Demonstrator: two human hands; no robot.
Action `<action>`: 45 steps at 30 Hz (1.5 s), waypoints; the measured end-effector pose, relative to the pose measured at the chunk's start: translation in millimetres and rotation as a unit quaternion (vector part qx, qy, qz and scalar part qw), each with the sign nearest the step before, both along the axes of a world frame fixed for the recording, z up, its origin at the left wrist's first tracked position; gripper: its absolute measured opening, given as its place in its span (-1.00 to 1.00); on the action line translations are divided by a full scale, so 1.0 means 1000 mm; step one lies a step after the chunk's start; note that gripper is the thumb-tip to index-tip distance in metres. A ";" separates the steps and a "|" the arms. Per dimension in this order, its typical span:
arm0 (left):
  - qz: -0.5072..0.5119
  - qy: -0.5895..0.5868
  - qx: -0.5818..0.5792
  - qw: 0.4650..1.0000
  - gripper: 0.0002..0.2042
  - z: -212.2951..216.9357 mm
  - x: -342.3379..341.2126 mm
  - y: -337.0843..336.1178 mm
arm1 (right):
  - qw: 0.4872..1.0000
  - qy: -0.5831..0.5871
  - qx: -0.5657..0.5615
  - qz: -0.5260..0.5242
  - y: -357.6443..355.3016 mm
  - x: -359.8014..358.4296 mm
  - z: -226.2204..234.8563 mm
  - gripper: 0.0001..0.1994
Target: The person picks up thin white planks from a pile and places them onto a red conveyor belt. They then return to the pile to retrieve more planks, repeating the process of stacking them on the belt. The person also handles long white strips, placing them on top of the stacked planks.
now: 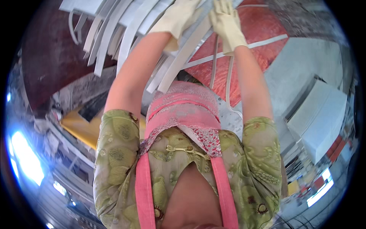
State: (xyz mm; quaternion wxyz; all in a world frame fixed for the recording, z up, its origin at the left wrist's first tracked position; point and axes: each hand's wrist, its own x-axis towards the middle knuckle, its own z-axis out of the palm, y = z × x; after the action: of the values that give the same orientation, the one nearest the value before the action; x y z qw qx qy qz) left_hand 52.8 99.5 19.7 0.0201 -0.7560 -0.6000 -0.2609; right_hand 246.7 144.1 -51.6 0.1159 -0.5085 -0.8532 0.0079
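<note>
Several pale, flat, flexible strips point(108, 38) fan out at the top, their free ends hanging toward me. My left hand point(177, 19), in a cream rubber glove, lies over this bundle. Its fingers run up to the picture's top edge, so their grip is unclear. Beside it, my right hand point(227, 24) wears a matching glove, its fingers stretched out along the edge of a wider grey-white strip point(187, 55). That strip slants down between both hands. Two thin strips point(230, 78) dangle below the right hand.
A red surface point(263, 28) lies under the right hand, crossed by a loose white strip point(267, 41). Further right stands a large pale box-shaped block point(320, 114). On the left are a dark reddish-brown panel point(49, 49) and a yellow panel point(82, 128).
</note>
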 end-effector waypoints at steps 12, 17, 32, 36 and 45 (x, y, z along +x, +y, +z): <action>0.210 -0.427 -0.156 0.866 -0.59 0.157 -0.088 -0.198 | 0.988 0.128 -0.061 0.065 0.002 -0.003 0.016 -0.48; 0.325 -0.532 -0.258 0.738 -0.53 0.098 -0.129 -0.310 | 0.894 0.404 -0.181 -0.071 -0.059 0.007 0.076 -0.45; -0.003 -0.742 -0.567 0.357 0.13 -0.082 -0.151 -0.335 | 0.666 0.465 -0.465 -0.352 -0.367 0.037 0.056 -0.59; -0.006 -0.781 -0.522 0.342 0.07 -0.048 -0.147 -0.325 | 0.624 0.474 -0.544 -0.299 -0.372 -0.005 0.053 -0.53; 0.088 -0.731 -0.482 0.474 -0.49 -0.020 -0.140 -0.326 | 0.378 0.678 -0.609 -0.166 -0.360 -0.128 0.025 -0.54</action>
State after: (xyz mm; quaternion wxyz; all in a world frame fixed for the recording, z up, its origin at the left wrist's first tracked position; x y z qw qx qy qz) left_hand -87.4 -226.8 0.2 -0.7707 -0.1245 -0.4917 -0.3857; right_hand 118.3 -215.4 -26.9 0.3137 -0.3987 -0.1548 0.8478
